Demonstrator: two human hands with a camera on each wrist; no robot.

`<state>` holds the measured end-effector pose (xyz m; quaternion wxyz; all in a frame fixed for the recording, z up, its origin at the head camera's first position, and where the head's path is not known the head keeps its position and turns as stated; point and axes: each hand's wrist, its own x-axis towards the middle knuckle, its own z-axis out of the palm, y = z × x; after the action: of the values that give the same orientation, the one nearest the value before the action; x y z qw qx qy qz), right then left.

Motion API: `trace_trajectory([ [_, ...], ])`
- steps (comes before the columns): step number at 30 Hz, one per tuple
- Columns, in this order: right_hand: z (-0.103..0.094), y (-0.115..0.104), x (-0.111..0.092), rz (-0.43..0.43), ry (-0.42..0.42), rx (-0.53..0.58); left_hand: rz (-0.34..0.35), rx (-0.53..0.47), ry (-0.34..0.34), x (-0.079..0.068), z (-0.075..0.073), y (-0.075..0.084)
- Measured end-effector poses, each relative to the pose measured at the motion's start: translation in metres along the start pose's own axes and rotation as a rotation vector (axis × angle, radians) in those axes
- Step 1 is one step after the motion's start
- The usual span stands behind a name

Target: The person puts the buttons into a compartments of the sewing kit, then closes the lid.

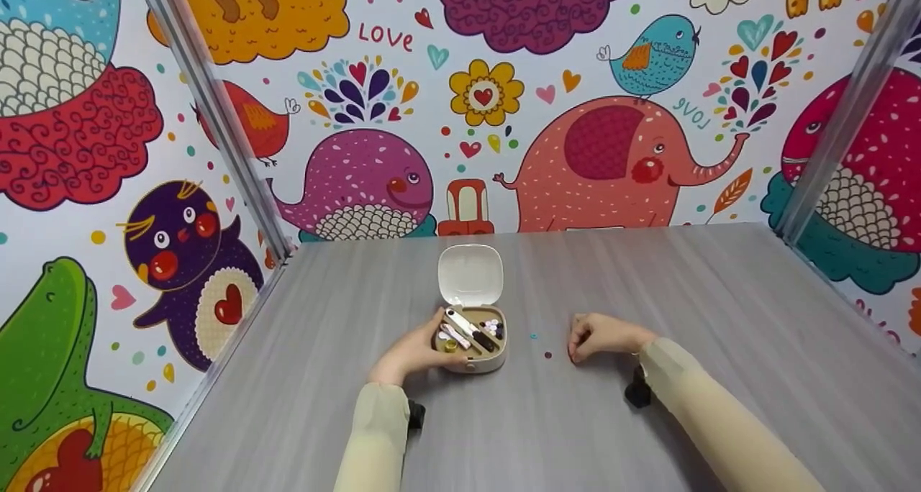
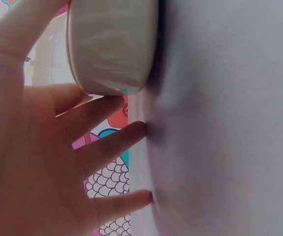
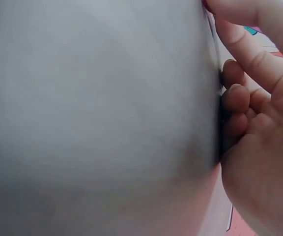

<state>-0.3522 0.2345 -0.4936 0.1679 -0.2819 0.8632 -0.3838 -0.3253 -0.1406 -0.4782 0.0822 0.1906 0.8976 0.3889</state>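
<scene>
A small cream box (image 1: 483,364) stands on the table with its white hinged lid (image 1: 470,275) raised. My left hand (image 1: 411,357) grips it from the left, thumb at the front and forefinger at the back side. In the left wrist view, the other fingers spread down to the table below the box (image 2: 113,44). My right hand (image 1: 603,334) rests on the table right of the box. Its thumb and forefinger pinch a tiny dark red piece (image 3: 207,6), partly hidden, while the remaining fingers curl. Between box and right hand lie a dark red button-like piece (image 1: 548,355) and a teal one (image 1: 534,336).
Inside the box, dividers separate a white-and-black tool (image 1: 471,330), a yellow-green spool-like item (image 1: 450,346) and several small white and dark pieces (image 1: 493,327). The grey table (image 1: 345,283) meets printed walls at the back and sides. Black wrist cameras sit under both wrists.
</scene>
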Motion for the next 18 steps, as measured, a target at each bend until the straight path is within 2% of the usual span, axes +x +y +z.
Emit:
trace_trajectory([
  [7, -0.0007, -0.0013, 0.0003, -0.008, 0.016, 0.004, -0.025, -0.012, -0.001, -0.0004, -0.0012, 0.0007],
  [11, -0.0015, -0.0009, 0.0019, 0.009, 0.020, 0.012, -0.024, 0.007, 0.001, -0.0003, -0.0023, 0.0007],
  [18, -0.0064, -0.0005, 0.0003, -0.023, 0.019, 0.060, -0.015, 0.013, 0.000, -0.0004, -0.0012, 0.0012],
])
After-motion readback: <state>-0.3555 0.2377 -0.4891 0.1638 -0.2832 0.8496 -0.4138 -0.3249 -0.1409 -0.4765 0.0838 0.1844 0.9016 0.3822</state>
